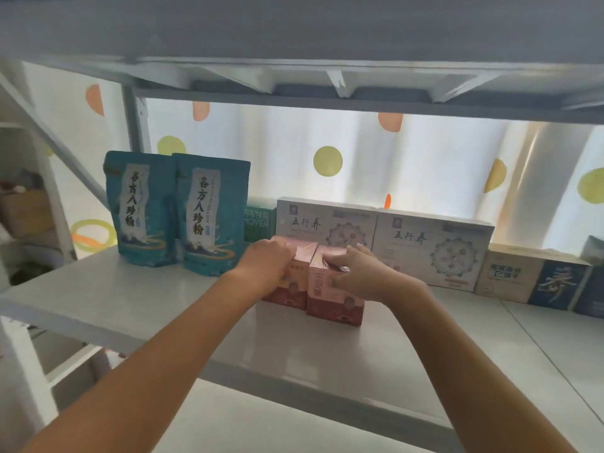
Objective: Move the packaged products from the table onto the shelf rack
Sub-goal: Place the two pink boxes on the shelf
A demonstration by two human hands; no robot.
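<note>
Both arms reach onto the shelf [137, 299]. Left hand [266, 268] curls its grip over the left pink box [287, 294]; right hand [358, 277] clasps the right pink box [333, 302]. Boxes touching, mid-shelf. Behind: two teal pouches [178, 212], white cartons [431, 250].

A pale shelf [130, 299] carries two teal pouches [176, 214], two pink boxes [313, 282], and a back row of boxes [431, 250].
</note>
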